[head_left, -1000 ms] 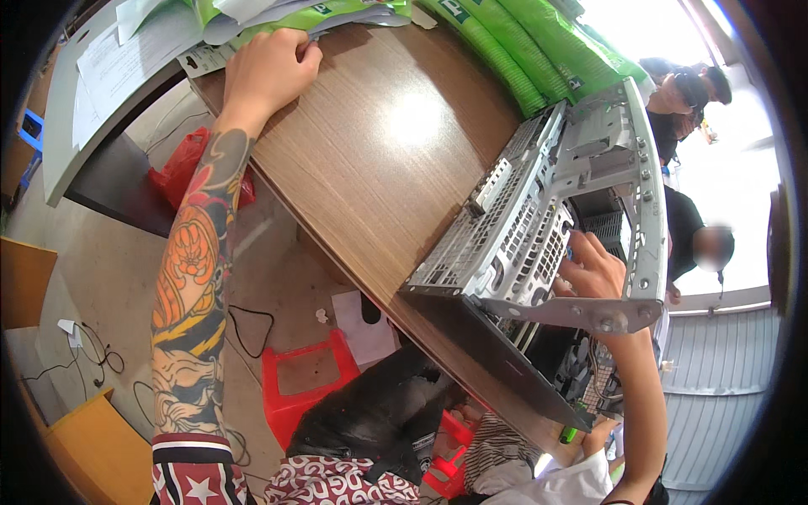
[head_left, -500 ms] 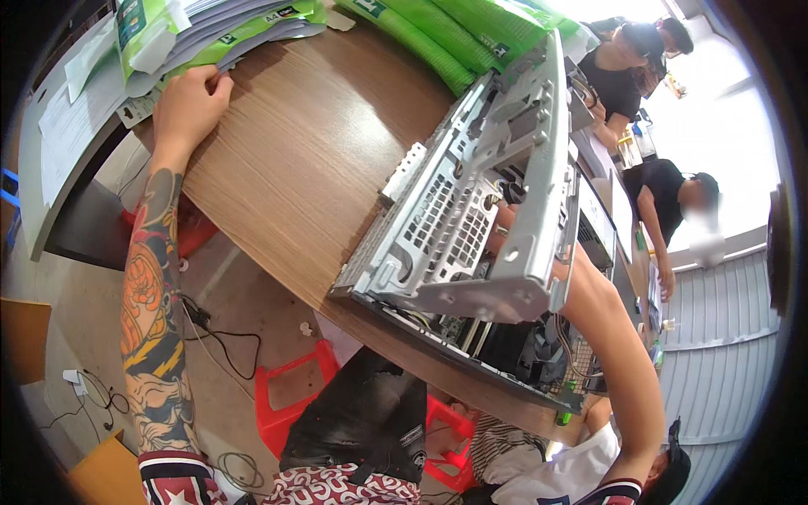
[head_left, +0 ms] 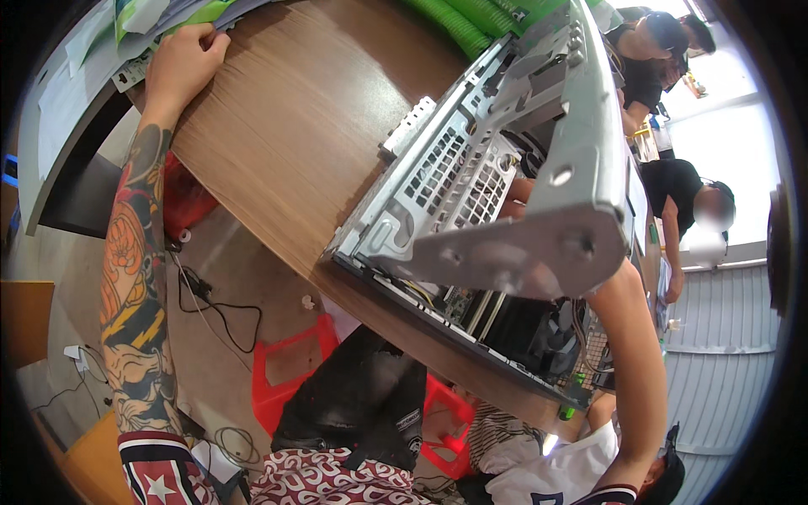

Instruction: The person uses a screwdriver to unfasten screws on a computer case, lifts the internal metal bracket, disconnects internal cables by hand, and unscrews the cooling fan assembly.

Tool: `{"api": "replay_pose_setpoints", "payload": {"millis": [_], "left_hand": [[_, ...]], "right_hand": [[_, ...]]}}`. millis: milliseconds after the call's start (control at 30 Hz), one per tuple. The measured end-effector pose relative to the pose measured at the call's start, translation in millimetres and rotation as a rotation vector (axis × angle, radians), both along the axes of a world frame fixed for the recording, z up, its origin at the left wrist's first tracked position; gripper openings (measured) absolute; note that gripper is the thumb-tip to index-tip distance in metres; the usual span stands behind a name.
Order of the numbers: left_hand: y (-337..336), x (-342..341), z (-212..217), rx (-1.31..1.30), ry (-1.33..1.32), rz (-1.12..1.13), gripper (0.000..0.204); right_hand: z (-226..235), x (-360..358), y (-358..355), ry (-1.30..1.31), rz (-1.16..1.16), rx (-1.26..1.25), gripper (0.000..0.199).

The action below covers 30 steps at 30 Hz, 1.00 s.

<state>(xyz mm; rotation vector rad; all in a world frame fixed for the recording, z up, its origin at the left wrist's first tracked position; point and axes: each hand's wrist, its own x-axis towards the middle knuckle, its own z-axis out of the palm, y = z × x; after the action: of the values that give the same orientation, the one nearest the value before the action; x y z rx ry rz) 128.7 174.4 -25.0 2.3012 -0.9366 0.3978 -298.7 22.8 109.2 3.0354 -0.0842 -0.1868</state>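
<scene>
An open grey metal computer case [head_left: 438, 168] lies on the brown wooden table [head_left: 278, 126]. Its hinged metal cage [head_left: 539, 244] is swung up toward me, showing cables and boards underneath. My right forearm rises from the lower right behind the cage. My right hand [head_left: 515, 200] is mostly hidden by the metal and grips the cage from behind. My tattooed left arm stretches to the table's far left corner. There my left hand [head_left: 181, 63] rests with curled fingers against a stack of papers [head_left: 67, 93] and a grey strip; whether it grips them is unclear.
Green ribbed bags [head_left: 471, 21] lie along the table's far edge. Red plastic stools [head_left: 290, 374] and black cables [head_left: 210, 303] are on the floor below. Two other people [head_left: 673, 194] stand at the right by a bright window.
The metal cage has swung up and closer to me, now covering most of my right hand. My left hand stays at the table's far corner.
</scene>
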Motion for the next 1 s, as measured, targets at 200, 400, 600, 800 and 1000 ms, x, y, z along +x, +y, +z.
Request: {"api": "replay_pose_setpoints", "payload": {"millis": [200, 400, 600, 800, 1000], "left_hand": [[3.6, 0.8, 1.3, -0.016, -0.023, 0.002, 0.035], [1.9, -0.2, 4.9, 0.009, -0.017, 0.010, 0.034], [-0.8, -0.5, -1.4, -0.017, -0.050, 0.013, 0.034], [-0.4, -9.4, 9.7, 0.024, 0.020, 0.036, 0.031], [4.1, -3.3, 2.2, -0.040, -0.036, 0.013, 0.031]], "right_hand": [[20.0, 1.4, 20.9, -0.097, 0.051, -0.090, 0.023], [-0.6, -9.2, 0.2, -0.042, 0.060, -0.019, 0.017], [-4.3, -10.3, -3.5, -0.124, 0.137, -0.024, 0.021], [-3.1, -10.6, -14.0, 0.152, 0.039, -0.069, 0.026], [2.5, 0.0, -3.8, 0.195, 0.124, -0.076, 0.013]]}}
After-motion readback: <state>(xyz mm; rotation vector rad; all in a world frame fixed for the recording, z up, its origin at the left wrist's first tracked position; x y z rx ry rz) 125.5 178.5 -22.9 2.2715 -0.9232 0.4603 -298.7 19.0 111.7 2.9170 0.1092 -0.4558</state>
